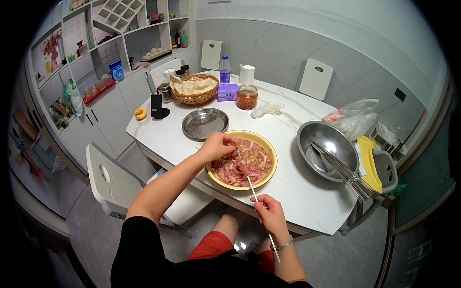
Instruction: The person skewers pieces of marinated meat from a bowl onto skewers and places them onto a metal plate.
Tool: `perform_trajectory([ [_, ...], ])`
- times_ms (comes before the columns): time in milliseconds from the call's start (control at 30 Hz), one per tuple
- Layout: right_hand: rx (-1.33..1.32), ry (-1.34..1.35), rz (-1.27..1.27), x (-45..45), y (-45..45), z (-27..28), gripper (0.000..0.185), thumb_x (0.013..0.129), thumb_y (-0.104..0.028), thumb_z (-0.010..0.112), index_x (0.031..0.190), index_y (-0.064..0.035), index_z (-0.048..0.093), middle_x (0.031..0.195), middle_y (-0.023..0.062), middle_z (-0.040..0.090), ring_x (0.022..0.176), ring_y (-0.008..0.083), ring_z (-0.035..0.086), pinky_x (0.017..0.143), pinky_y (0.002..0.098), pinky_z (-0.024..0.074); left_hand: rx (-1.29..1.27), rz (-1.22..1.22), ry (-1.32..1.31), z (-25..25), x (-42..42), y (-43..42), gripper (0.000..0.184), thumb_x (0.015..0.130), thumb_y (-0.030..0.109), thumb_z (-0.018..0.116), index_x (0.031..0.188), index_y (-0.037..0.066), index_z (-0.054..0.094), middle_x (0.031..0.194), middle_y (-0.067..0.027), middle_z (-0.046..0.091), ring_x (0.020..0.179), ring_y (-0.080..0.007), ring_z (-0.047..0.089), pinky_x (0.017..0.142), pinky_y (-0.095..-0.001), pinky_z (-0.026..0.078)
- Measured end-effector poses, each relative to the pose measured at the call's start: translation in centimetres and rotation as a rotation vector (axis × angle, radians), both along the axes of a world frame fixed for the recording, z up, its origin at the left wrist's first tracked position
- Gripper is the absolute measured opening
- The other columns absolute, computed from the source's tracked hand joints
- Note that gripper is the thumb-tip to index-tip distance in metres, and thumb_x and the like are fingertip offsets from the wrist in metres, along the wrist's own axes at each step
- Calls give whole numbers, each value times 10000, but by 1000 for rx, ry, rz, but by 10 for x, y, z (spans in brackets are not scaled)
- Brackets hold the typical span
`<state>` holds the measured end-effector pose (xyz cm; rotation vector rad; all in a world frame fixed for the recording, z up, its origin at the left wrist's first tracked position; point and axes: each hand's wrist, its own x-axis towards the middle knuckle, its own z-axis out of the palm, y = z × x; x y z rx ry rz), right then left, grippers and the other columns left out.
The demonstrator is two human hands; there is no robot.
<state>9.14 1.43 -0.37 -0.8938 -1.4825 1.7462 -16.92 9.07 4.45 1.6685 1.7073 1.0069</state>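
A yellow-rimmed bowl (pixel 274 152) of raw sliced meat (pixel 235 170) mixed with onion strips stands at the table's near edge. Over its left side, my left hand (pixel 220 146) is closed in a pinch at the meat; a pale strip shows by the fingertips, but what they hold is not clear. My right hand (pixel 272 212), in front of the table edge, grips a thin, flat skewer (pixel 253 188). The skewer slants up and left, its upper tip over the bowl's near rim and its lower end past my wrist. No meat shows on it.
A steel bowl (pixel 307 144) on the right holds a bundle of metal skewers (pixel 343 173). Behind the meat are a round metal tray (pixel 205 123), a wicker basket (pixel 196 99), a jar (pixel 247 98) and a purple tissue pack (pixel 227 92). A white chair (pixel 115 177) stands at left.
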Motion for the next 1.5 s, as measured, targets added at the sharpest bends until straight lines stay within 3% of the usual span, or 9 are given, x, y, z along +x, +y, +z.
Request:
perform_trajectory([
  [167,-13,5,-30,-3,-1,0,150,851,-76,499,957,-9,582,661,-18,487,439,21,375,382,158,291,46,9,-90,5,9,-4,101,733,34,605,814,1,655,713,-68,651,622,-96,600,572,-220,471],
  [600,-36,90,-92,-18,-4,-4,141,863,-77,488,955,1,562,648,-10,491,413,26,358,364,162,280,204,8,-6,0,22,-9,94,750,2,585,815,2,653,744,-67,658,678,-99,614,618,-226,486],
  [933,-33,158,-96,-10,3,4,150,865,-64,483,974,5,560,656,-4,500,423,22,372,373,164,289,243,-114,-205,7,15,-13,126,765,-1,570,867,8,644,774,-91,657,709,-128,626,638,-247,493],
  [1067,-20,144,-107,2,4,8,152,865,-58,479,973,12,560,654,-4,497,427,18,371,384,161,285,50,-10,62,17,-4,-21,134,711,77,647,832,22,658,730,-83,653,633,-132,608,597,-256,483],
  [1167,-13,126,-106,9,4,10,153,866,-59,476,974,13,558,653,-5,494,427,18,366,387,160,286,-159,-236,333,12,-14,-26,186,664,67,672,849,47,662,707,-82,631,624,-149,601,575,-269,475],
  [1267,-20,124,-96,11,4,7,156,865,-64,478,974,11,560,653,-6,492,428,18,362,388,159,286,26,-336,522,2,-8,-29,217,651,77,682,867,65,657,714,-90,600,670,-188,592,611,-307,475],
  [1333,-20,127,-90,11,4,5,157,865,-68,480,975,10,561,654,-6,491,429,18,360,388,158,286,-56,-303,486,2,-2,-30,209,640,120,692,830,51,639,730,-106,571,719,-238,579,646,-340,469],
  [1400,-35,107,-91,11,3,4,160,863,-77,488,976,9,563,657,-7,491,433,17,361,388,155,287,-38,-216,718,1,3,-31,186,635,142,684,768,31,616,726,-127,589,705,-263,586,636,-351,470],
  [1500,-24,111,-110,10,1,4,156,852,-62,487,965,22,553,633,-9,474,407,21,330,372,162,254,-118,-203,723,-1,9,-31,181,608,129,664,725,6,602,745,-178,607,722,-332,588,657,-392,475],
])
